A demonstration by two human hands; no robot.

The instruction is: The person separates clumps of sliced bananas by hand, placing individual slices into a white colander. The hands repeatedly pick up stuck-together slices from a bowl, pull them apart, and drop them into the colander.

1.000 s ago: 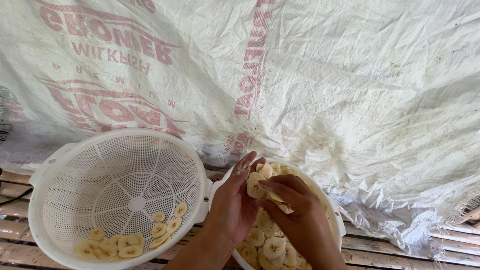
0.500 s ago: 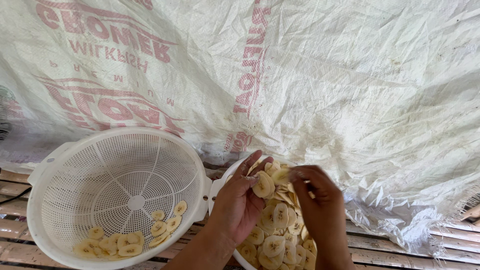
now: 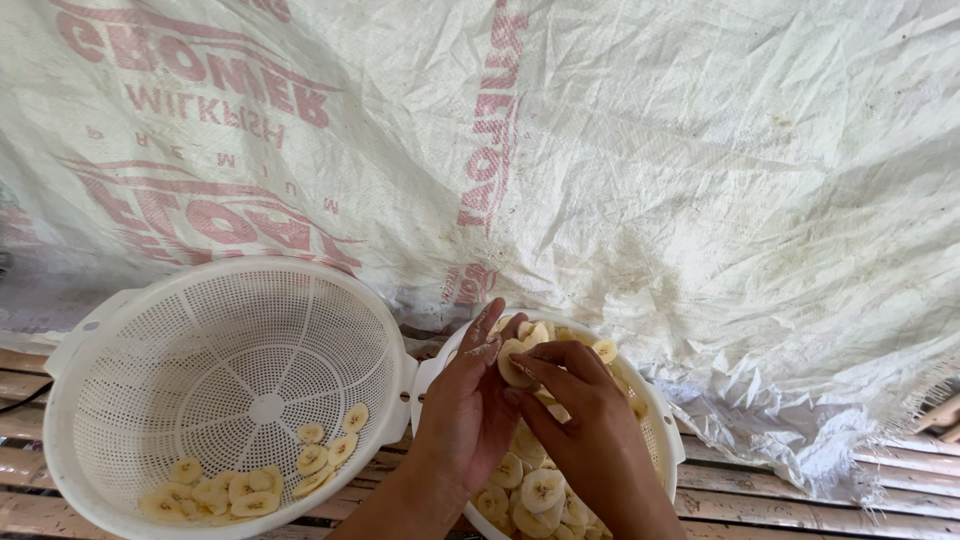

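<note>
Item in hand: one pale banana slice [image 3: 513, 364], pinched between my left hand [image 3: 468, 412] and right hand [image 3: 590, 430] above the right-hand white bowl [image 3: 668, 440], which is heaped with more slices [image 3: 540, 490]. Left hand: fingers half spread, thumb and fingertips on the slice. Right hand: fingers curled, tips closed on the same slice. Step, as I judge it: separating a single slice from the heap. The next move calls for a light grip, since the piece looks soft. Slice: oval, long axis roughly upright in view, flat face toward the camera. Adjacent: white colander [image 3: 225, 370] at left, a few slices at its near edge; slatted wooden worktop [image 3: 770, 490]; printed woven sheet [image 3: 700, 180] behind.
</note>
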